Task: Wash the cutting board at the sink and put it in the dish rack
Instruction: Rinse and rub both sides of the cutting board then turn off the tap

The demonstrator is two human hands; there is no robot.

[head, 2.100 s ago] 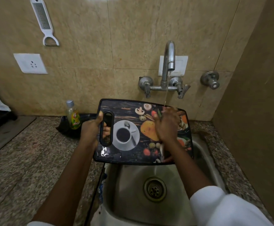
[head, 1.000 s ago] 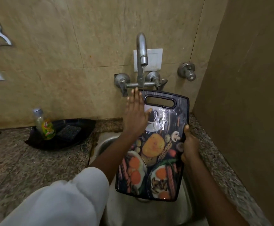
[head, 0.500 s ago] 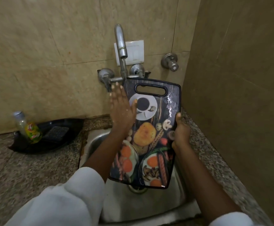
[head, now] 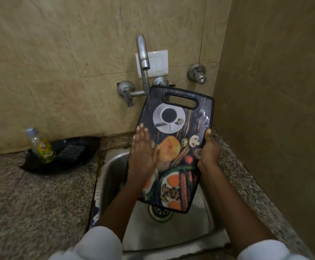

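The cutting board [head: 173, 128] is dark with printed food and a coffee cup, and its handle slot points toward the wall. It is held tilted lengthwise over the steel sink [head: 200, 229]. My right hand [head: 209, 151] grips its right edge, thumb on top. My left hand [head: 141, 151] lies flat on the board's left part, fingers together and stretched out. Water runs from the tap [head: 142, 53] onto the board's top left corner. No dish rack is in view.
A black tray [head: 89, 147] on the granite counter [head: 31, 194] left of the sink holds a dish-soap bottle [head: 42, 147] and a dark scrub pad [head: 71, 152]. A tiled side wall [head: 275, 109] stands close on the right. A wall valve [head: 197, 74] sits right of the tap.
The board turned from crosswise to lengthwise and passed from my left hand's grip to my right. My left hand has slid down the board from near the handle to its middle.
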